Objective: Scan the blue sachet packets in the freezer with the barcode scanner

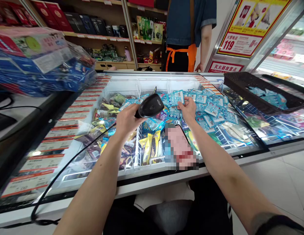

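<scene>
My left hand point(127, 119) is wrapped round the handle of a black barcode scanner point(151, 106), whose head points right. Its black cable point(76, 151) runs down to the lower left. With thumb and fingers, my right hand point(187, 109) pinches the right edge of a small blue packet point(175, 98), its printed face toward me. Many more blue packets point(213, 107) lie spread over the freezer's glass top point(234, 132), to the right of and around that hand. Below my right hand, a phone point(180, 143) rests on the glass, partly blurred out.
Ice creams point(152, 147) in wire baskets show through the glass. A dark brown basket point(264, 91) with blue packets stands at right. Plastic-wrapped boxes point(41, 62) are stacked at left. Behind the freezer, a person in an orange apron point(192, 57) stands near stocked shelves point(98, 36).
</scene>
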`<state>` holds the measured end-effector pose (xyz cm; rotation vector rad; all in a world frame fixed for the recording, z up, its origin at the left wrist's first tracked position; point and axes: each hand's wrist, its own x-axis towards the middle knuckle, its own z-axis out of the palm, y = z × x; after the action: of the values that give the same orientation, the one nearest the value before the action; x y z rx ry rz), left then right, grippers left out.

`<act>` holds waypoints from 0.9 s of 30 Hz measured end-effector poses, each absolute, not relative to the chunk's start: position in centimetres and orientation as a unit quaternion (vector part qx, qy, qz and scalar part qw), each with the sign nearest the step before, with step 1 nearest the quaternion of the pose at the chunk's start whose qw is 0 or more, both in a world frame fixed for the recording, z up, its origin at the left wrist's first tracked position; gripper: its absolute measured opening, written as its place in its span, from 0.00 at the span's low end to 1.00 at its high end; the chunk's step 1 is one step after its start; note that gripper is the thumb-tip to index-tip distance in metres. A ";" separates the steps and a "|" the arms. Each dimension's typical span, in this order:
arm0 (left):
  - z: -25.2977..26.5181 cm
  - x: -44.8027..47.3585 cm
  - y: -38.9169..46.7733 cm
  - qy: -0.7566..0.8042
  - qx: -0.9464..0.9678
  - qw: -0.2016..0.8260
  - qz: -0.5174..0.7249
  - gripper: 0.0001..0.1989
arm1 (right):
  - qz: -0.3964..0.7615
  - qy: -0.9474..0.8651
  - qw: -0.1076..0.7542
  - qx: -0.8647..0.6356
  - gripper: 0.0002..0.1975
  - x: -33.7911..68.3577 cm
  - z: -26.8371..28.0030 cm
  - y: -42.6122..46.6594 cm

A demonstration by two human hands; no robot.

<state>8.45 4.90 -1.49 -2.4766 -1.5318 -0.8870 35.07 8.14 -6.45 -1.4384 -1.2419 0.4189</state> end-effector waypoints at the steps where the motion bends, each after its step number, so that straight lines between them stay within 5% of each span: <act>1: -1.5 8.2 5.0 -0.515 -0.805 0.056 -0.289 0.14 | 0.183 -0.521 0.585 -0.594 0.24 35.1 -6.3 8.1; 10: -1.6 6.4 5.7 -0.582 -0.760 0.080 -0.278 0.16 | 0.096 -0.501 0.614 -0.603 0.25 37.5 -5.0 7.6; 18: -1.7 4.9 6.4 -0.619 -0.725 0.092 -0.286 0.16 | -0.020 -0.526 0.486 -0.698 0.17 39.0 -5.3 8.0; 27: -1.6 4.1 6.6 -0.661 -0.688 0.098 -0.283 0.17 | -0.164 -0.567 0.320 -0.741 0.18 36.6 -4.1 6.0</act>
<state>4.11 6.56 -1.64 -2.0356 -1.9563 -0.8366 36.60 5.95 -4.11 -1.9471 -1.4903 -0.4322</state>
